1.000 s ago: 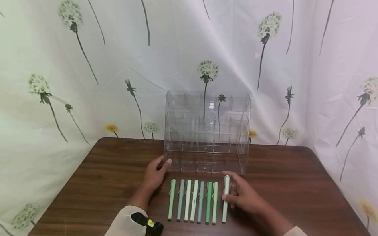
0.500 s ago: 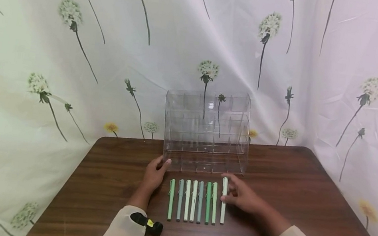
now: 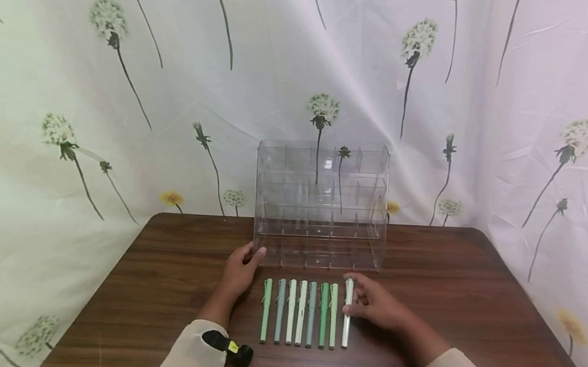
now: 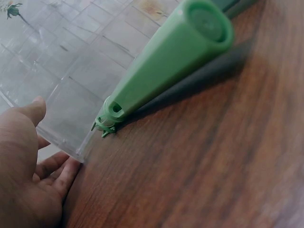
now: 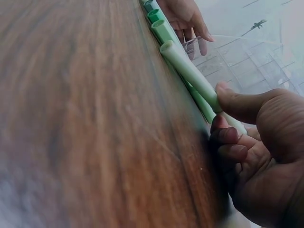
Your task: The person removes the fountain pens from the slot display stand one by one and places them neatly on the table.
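At the right end of a row of pens, my right hand pinches a pale mint pen between thumb and fingers. In the right wrist view the thumb lies along the upper side of that pen. Several green, grey-green and whitish pens lie side by side on the table, clips toward the far end. Behind them stands a clear plastic organizer with tiered compartments. My left hand grips its lower left corner, thumb on one side of the wall and fingers on the other, as the left wrist view shows.
The dark wooden table has rounded far corners. A white curtain printed with dandelions hangs right behind the organizer and along both sides. The nearest green pen fills much of the left wrist view.
My right hand has moved slightly left and toward me with the pale mint pen, bringing it closer to the row. My left hand stays on the organizer.
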The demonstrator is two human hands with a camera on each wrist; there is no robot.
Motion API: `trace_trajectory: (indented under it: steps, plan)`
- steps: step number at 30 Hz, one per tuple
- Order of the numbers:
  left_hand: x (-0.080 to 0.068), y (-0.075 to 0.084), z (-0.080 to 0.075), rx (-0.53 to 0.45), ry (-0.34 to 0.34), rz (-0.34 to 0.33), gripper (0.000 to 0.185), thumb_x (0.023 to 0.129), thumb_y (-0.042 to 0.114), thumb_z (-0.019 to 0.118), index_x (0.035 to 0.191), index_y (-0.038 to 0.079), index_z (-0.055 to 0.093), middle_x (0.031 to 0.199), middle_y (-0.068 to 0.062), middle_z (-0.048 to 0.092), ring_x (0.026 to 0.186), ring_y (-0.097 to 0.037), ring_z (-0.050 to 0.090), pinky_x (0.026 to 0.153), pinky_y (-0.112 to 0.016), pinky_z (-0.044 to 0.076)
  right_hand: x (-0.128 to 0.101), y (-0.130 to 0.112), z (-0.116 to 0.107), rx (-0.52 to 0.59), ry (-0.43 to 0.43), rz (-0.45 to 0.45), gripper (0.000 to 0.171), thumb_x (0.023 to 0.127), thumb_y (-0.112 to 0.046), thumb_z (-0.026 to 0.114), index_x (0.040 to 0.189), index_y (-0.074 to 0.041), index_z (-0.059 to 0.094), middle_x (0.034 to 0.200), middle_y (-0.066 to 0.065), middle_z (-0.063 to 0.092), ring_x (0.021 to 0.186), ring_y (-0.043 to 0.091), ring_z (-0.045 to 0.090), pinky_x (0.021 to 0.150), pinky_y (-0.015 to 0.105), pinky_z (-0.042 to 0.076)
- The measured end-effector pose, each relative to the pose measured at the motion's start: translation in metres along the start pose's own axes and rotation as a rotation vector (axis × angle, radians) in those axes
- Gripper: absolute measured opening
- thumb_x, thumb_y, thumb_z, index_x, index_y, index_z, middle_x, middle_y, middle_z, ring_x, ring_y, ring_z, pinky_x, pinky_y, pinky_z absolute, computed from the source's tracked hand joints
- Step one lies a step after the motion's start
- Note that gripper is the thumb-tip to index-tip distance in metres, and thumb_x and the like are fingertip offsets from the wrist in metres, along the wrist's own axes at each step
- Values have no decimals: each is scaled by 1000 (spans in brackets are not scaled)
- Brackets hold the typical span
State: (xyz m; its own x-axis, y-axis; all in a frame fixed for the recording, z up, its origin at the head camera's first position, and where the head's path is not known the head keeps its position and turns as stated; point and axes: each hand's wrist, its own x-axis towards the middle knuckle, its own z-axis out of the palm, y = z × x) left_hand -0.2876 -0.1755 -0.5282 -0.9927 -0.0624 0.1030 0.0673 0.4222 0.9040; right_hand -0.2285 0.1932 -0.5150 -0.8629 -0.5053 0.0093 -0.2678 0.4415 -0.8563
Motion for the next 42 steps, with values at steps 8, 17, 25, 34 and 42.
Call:
trace_trajectory:
  steps: [8, 17, 25, 34, 42]
  plan:
    - [-1, -1, 3, -5, -2, -24, 67, 112, 49, 61, 165, 10, 49, 162, -23, 53, 149, -43, 54, 122, -62, 44, 0, 2, 1, -18, -19, 16, 87, 98, -23, 84, 165, 4, 37, 83, -1, 61, 70, 8, 53, 66, 24, 49]
    - [1, -3, 3, -6, 7, -1, 61, 113, 44, 61, 164, 10, 51, 160, -24, 54, 146, -43, 56, 119, -61, 47, 3, -1, 0, -21, -14, 16, 84, 95, -24, 87, 161, 4, 44, 85, 2, 63, 68, 10, 55, 62, 26, 51]
    - [1, -4, 4, -17, 3, -9, 61, 113, 43, 62, 164, 11, 51, 161, -24, 54, 148, -43, 55, 121, -62, 45, 3, 0, 0, -6, -27, 15, 85, 94, -24, 88, 160, 7, 43, 84, 0, 63, 64, 8, 55, 60, 26, 52]
    - [6, 1, -2, -13, 8, 11, 70, 110, 52, 63, 164, 9, 50, 162, -24, 53, 150, -44, 52, 123, -63, 43, 13, 6, 0, 16, -24, -3, 85, 93, -22, 89, 158, 9, 44, 81, -2, 63, 61, 8, 53, 56, 26, 50]
    - [1, 1, 0, 6, 9, 8, 67, 111, 51, 62, 163, 9, 52, 158, -25, 56, 148, -44, 55, 123, -63, 43, 9, 6, 1, 34, -36, 12, 85, 92, -20, 89, 158, 10, 45, 82, 0, 62, 62, 7, 53, 56, 26, 50]
